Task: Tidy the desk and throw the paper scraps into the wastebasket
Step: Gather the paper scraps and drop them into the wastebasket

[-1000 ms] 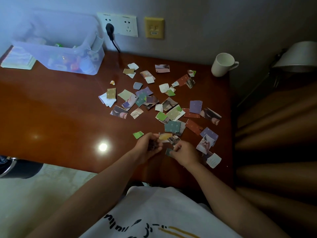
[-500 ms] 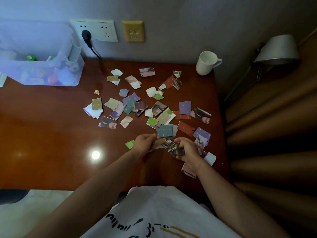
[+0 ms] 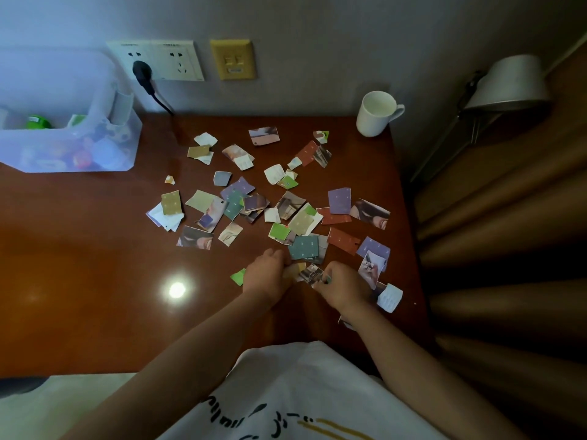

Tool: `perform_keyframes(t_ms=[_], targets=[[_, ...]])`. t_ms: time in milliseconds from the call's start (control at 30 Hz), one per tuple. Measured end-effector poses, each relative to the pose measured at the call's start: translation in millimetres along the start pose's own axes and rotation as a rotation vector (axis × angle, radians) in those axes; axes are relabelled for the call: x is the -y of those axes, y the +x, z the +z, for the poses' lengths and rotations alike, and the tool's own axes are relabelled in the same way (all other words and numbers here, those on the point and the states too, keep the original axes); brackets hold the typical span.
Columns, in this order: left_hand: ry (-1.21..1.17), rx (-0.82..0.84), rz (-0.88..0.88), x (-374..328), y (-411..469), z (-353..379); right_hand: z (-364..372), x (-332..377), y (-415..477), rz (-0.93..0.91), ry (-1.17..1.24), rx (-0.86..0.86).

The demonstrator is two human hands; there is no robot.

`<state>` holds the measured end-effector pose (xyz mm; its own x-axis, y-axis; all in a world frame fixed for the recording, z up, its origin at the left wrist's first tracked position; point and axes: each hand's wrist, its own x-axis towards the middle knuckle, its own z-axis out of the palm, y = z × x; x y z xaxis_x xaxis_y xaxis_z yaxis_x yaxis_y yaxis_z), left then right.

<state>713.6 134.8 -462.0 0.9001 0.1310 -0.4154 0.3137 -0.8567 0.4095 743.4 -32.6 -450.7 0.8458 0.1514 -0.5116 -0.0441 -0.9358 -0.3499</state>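
Observation:
Several torn paper scraps [image 3: 305, 246] in many colours lie scattered over the right half of the dark wooden desk [image 3: 95, 265]. My left hand [image 3: 266, 276] rests at the near edge of the pile, fingers closed on a yellowish scrap [image 3: 295, 268]. Close beside it, my right hand [image 3: 343, 285] pinches a grey photo scrap [image 3: 313, 274]. A green scrap [image 3: 238, 276] peeks out left of my left hand. A white scrap [image 3: 390, 296] lies right of my right hand. No wastebasket is in view.
A translucent plastic bin [image 3: 63, 138] with small items stands at the back left. A white mug [image 3: 376, 114] sits at the back right corner. A plug [image 3: 143, 71] hangs from the wall socket. A metal lamp [image 3: 508, 84] and brown upholstery lie to the right.
Both hands have moved a little farther onto the desk and closer together over the near scraps; the right hand has picked up a photo scrap. The camera has shifted right and tilted down.

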Motion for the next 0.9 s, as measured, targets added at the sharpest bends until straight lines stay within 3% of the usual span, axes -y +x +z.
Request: perform_keyframes(t_ms=[167, 467, 600, 733, 900], targets=[[0.023, 0.041, -0.029, 1, 3, -3, 0, 1, 1, 0.000, 0.007, -0.031], [-0.047, 0.149, 0.038, -1, -2, 3, -1, 3, 8, -0.027, -0.043, 0.090], [-0.148, 0.168, -0.018, 5, -8, 1, -1, 8, 10, 0.014, 0.385, 0.262], [-0.529, 0.134, -0.181, 19, -12, -5, -6, 26, 8, 0.224, 0.880, 0.349], [-0.702, 0.004, -0.277, 43, -16, -15, 1, 51, 11, 0.316, 1.199, 0.430]])
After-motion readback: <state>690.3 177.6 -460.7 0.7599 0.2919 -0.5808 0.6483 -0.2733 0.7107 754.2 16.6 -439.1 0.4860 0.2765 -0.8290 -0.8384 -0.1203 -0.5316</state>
